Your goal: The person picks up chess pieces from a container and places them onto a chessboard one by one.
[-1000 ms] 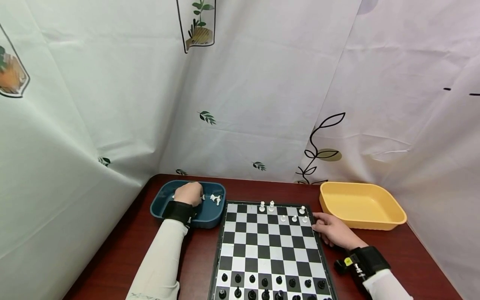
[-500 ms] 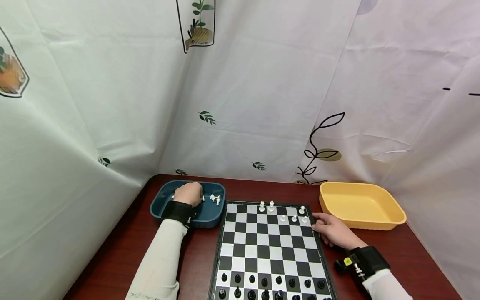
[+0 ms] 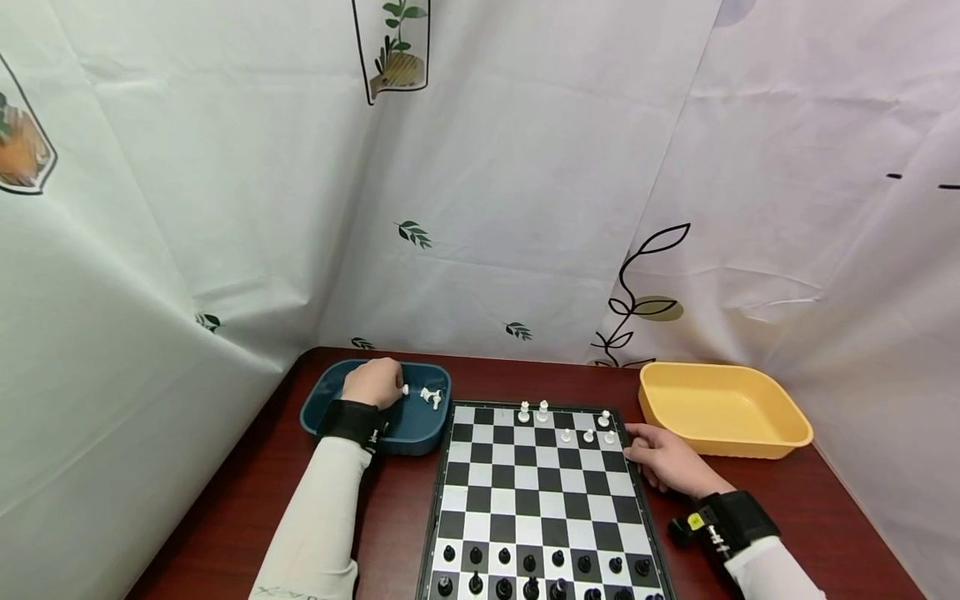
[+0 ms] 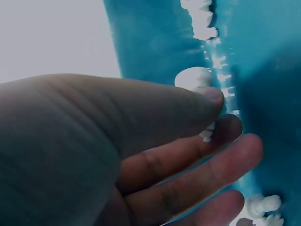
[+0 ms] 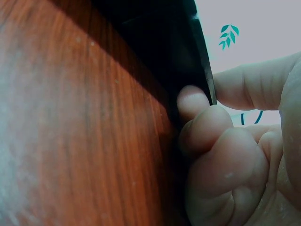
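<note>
My left hand is inside the blue tray at the back left of the table. Its thumb and fingers pinch a small white chess piece. A few more white pieces lie loose in the tray beside it. My right hand holds the right edge of the black-and-white chessboard. In the right wrist view the thumb is over the board's rim and curled fingers lie under it.
Several white pieces stand on the far right rows of the board, and black pieces fill the near rows. An empty yellow tray sits at the back right. White curtains close off the table's back and sides.
My left hand has shifted slightly back and left inside the blue tray, and a white piece now shows at its fingertips. The right hand has not moved.
</note>
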The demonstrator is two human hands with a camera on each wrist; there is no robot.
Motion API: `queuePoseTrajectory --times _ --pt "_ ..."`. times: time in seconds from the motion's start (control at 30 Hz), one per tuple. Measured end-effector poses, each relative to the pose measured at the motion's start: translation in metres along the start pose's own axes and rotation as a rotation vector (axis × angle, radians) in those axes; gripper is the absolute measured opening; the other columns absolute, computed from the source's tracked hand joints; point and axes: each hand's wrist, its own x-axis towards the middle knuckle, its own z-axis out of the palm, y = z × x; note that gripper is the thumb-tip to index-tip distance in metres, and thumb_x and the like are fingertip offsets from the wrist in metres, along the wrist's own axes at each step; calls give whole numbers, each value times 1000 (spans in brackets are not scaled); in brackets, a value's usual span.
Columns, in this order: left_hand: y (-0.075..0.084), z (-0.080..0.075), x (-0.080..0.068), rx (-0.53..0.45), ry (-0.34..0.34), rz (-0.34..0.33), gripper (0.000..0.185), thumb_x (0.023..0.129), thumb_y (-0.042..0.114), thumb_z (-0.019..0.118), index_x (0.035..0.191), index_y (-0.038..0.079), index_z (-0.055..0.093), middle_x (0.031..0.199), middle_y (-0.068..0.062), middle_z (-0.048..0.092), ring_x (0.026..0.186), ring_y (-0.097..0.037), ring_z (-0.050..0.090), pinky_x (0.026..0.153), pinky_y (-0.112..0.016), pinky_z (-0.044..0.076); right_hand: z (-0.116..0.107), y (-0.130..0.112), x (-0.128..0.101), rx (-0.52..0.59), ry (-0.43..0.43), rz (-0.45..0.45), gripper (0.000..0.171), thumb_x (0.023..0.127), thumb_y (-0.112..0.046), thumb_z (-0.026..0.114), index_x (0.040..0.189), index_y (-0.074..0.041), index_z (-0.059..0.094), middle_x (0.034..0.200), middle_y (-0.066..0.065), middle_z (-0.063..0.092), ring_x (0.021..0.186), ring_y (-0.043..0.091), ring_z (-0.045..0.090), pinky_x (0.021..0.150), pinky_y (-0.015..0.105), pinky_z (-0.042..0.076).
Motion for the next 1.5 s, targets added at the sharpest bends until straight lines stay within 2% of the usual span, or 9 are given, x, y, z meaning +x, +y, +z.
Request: queuePoseTrajectory --times 0.13,0.23,0.3,0.4,0.87,1.0,1.13,1.23,1.5 --pt "0 -3 0 -6 18 9 22 100 10 83 79 12 75 67 0 56 63 -19 51 59 -35 43 0 0 -1 3 7 -8 65 106 -15 71 158 15 45 71 6 57 55 25 56 48 36 48" --pt "1 -6 1 -11 33 18 6 98 13 86 94 11 83 82 -4 71 69 -20 60 64 -40 54 0 1 -1 2 7 -10 66 106 -15 71 158 15 45 71 6 57 55 25 55 48 36 48" --pt "2 -7 1 -17 42 31 7 99 16 87 99 10 83 90 -5 76 73 -21 64 68 -43 58 0 1 -1 1 7 -12 66 106 -15 71 158 15 44 71 6 56 55 25 55 48 36 48" --pt "4 -9 1 -26 52 52 11 99 19 87 103 10 82 96 -6 77 77 -22 65 72 -46 60 1 1 -1 7 4 -7 66 105 -15 72 158 15 44 71 6 56 55 25 55 47 36 48" --pt "16 -15 2 -55 143 190 11 103 24 83 107 14 81 99 -3 78 85 -21 69 80 -46 61 -1 1 -1 2 8 -15 66 107 -16 71 158 16 44 72 6 57 56 25 55 48 36 48" --pt "21 -17 -1 -68 188 256 10 103 24 83 107 15 82 99 -2 78 85 -20 69 81 -46 60 0 1 -1 5 8 -15 67 106 -17 72 158 16 44 72 6 57 55 25 55 48 36 48" --pt "28 -17 0 -73 230 335 8 103 23 82 107 16 83 99 0 78 86 -19 70 81 -44 60 0 1 -1 1 4 -2 68 105 -17 72 158 15 44 72 6 58 55 24 56 48 36 49" --pt "34 -17 0 -72 252 369 7 104 22 81 108 17 83 99 0 78 86 -18 70 80 -43 61 0 1 0 -7 -2 5 67 106 -17 72 158 14 45 73 6 59 56 24 57 49 36 50" --pt "58 -22 0 -127 259 448 7 104 23 82 108 19 85 99 4 77 85 -14 68 76 -38 58 -1 2 0 -5 1 -3 67 106 -18 71 158 14 44 74 6 58 56 24 56 49 36 48"
